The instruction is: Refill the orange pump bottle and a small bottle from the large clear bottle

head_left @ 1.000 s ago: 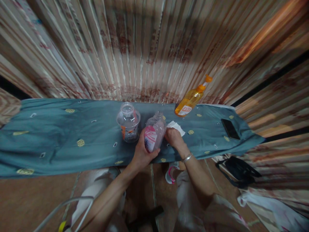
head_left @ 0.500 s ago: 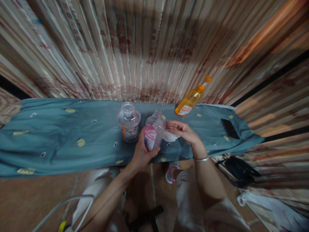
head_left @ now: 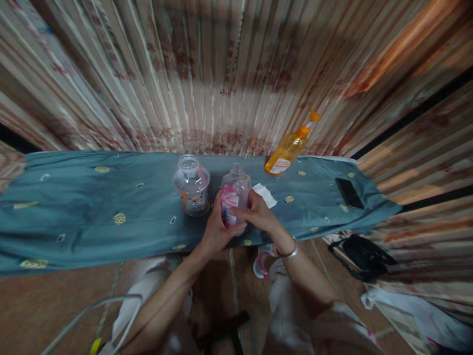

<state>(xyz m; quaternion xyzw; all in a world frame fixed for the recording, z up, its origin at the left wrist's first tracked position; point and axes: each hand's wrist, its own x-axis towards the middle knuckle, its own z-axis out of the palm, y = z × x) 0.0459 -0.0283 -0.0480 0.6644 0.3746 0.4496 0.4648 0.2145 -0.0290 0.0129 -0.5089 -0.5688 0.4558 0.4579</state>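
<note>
Both hands hold a small clear plastic bottle (head_left: 236,185) with a pink and white label, standing upright and uncapped at the near edge of the teal cloth (head_left: 92,207). My left hand (head_left: 214,229) wraps its lower left side. My right hand (head_left: 258,214) grips it from the right, fingers across the label. A folded white tissue (head_left: 265,194) lies on the cloth just behind my right hand. A wider clear open jar (head_left: 191,185) with an orange label stands right beside the bottle, on its left.
An orange pump bottle (head_left: 290,148) leans at the back against the striped curtain (head_left: 221,74). A black phone (head_left: 345,193) lies on the cloth at the right end. A dark bag (head_left: 364,256) sits on the floor at the right. My knees are below the cloth's edge.
My right hand left the white tissue, swung over and closed on the right side of the bottle. My left hand stayed on the bottle, which now stands more upright.
</note>
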